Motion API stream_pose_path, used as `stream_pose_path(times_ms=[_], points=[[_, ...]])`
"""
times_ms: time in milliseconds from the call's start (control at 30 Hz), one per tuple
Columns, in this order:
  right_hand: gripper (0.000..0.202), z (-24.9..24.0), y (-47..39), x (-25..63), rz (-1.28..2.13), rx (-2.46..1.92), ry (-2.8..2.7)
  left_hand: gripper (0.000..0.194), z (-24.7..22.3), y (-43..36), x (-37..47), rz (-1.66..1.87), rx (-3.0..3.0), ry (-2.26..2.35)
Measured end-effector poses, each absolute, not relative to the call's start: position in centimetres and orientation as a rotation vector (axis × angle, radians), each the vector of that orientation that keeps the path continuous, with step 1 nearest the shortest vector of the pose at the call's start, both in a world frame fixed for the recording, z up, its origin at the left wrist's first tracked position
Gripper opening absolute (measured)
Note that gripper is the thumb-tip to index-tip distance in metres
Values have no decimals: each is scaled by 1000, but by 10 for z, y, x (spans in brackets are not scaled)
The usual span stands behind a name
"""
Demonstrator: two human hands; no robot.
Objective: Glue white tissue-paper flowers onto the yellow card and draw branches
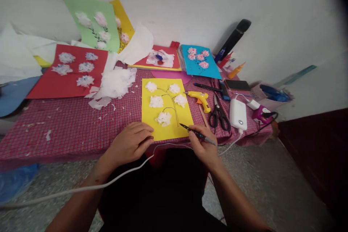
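On the table lies a yellow sheet of paper point(163, 130) with several white tissue-paper flowers point(156, 101). Dark drawn lines point(174, 107) run as curved stems between them. My right hand point(205, 146) grips a black pen point(197, 134), its tip at the lower end of the long stem line. Over the sheet's lower left corner rests my left hand point(133, 141), fingers laid down and slightly bent, holding nothing. A yellow glue gun point(200, 99) is just right of the sheet, its nozzle close to the paper's edge.
Black-handled scissors point(219, 116), a white power bank point(238, 115) and a phone point(237, 85) lie to the right. Torn white tissue point(116, 83) is heaped at left, by a red flower sheet point(99, 61). A blue flower card point(187, 69) stands behind. A white cable point(108, 185) crosses in front.
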State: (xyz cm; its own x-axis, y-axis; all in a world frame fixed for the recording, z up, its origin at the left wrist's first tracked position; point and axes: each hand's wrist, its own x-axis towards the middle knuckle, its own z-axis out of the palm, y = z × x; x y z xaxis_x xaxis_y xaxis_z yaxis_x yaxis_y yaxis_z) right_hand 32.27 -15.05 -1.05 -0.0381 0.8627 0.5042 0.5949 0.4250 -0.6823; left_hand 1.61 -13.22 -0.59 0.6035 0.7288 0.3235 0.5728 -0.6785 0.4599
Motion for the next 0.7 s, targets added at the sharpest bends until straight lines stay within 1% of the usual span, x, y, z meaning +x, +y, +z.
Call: stream_pose_path(times_ms=[200, 333, 467, 700], points=[[16, -7, -132, 320, 376, -1207, -1745, 11, -6, -133, 16, 702, 2521, 1062], [13, -23, -123, 322, 488, -1231, -1618, 9, -6, -132, 17, 722, 2526, 1072], [16, -38, -122, 325, 643, -1280, -1454, 7, -6, -132, 18, 706, 2512, 1080], [16, -36, -122, 324, 719, -1268, -1374, 5, -4, -133, 18, 707, 2486, 1091]])
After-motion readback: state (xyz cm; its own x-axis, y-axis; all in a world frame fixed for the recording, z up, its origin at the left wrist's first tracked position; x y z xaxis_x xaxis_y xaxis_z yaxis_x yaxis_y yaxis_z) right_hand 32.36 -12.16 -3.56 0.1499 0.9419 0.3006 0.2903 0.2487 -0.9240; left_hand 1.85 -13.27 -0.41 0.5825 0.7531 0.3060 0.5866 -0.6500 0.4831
